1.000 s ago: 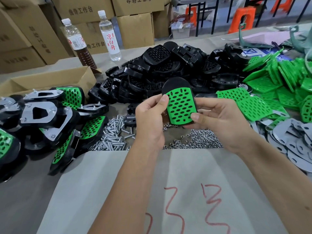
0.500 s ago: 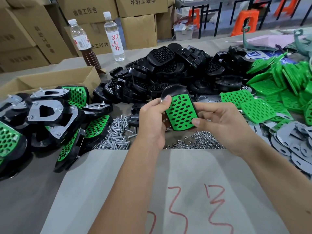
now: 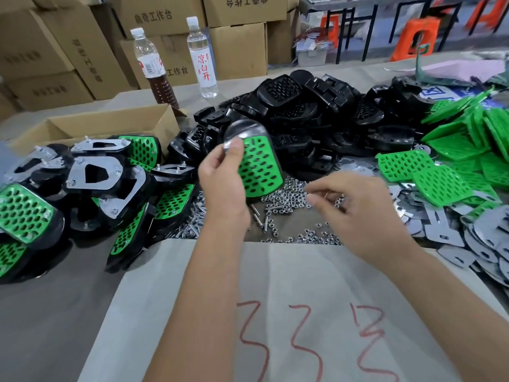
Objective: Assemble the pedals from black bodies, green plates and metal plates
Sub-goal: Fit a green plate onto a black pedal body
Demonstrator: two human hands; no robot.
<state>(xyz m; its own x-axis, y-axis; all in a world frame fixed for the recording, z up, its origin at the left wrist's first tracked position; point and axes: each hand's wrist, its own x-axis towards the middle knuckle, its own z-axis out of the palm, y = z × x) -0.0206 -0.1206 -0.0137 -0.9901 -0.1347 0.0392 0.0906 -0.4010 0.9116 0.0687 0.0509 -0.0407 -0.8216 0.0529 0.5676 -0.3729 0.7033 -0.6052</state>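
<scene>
My left hand (image 3: 223,183) grips a black pedal body with a green perforated plate (image 3: 259,166) set in its face, holding it upright above the table by its left edge, thumb near the top. My right hand (image 3: 358,210) is off the pedal and hovers with loosely curled fingers over a heap of small nuts (image 3: 289,194); I see nothing held in it. Loose black bodies (image 3: 303,111) are piled behind. Green plates (image 3: 440,183) lie at the right, grey metal plates (image 3: 482,244) below them.
Assembled pedals (image 3: 91,175) are heaped at the left in front of an open cardboard box (image 3: 110,125). Screws (image 3: 192,227) lie beside the nuts. Two bottles (image 3: 202,56) stand at the back. Paper with red marks (image 3: 275,299) covers the near table.
My right hand has let go of the pedal and dropped to the right over the nuts. My left hand keeps the pedal, now lifted and tilted a little.
</scene>
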